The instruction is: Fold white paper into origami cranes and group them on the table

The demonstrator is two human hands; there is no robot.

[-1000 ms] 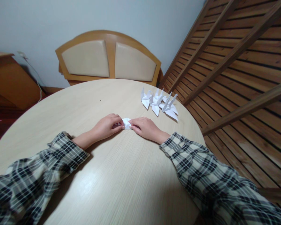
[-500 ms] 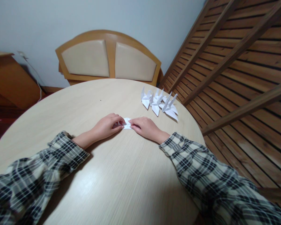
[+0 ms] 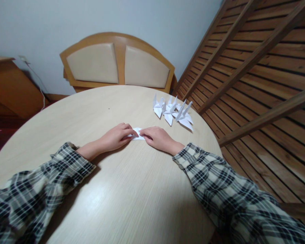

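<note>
A small folded piece of white paper (image 3: 137, 137) lies on the round wooden table (image 3: 122, 189), between my two hands. From the left, my left hand (image 3: 118, 136) has its fingers closed on the paper's left part. My right hand (image 3: 157, 138) grips the right side with thumb and fingers pinched together. Both hands rest low over the tabletop, and my fingers cover much of the paper, so its full shape is hidden. Beyond my right hand stand several white paper cranes (image 3: 169, 112), grouped close together with their points upward.
A wooden headboard (image 3: 121, 61) with two pale padded panels is behind the table's far edge. Slatted wooden panelling (image 3: 264, 84) rises along the right side. At the far left stands a wooden cabinet (image 3: 12, 86), with a white cable near it.
The fingers of my left hand have shifted slightly on the paper, with the index finger now lying further over it. My right hand has barely moved.
</note>
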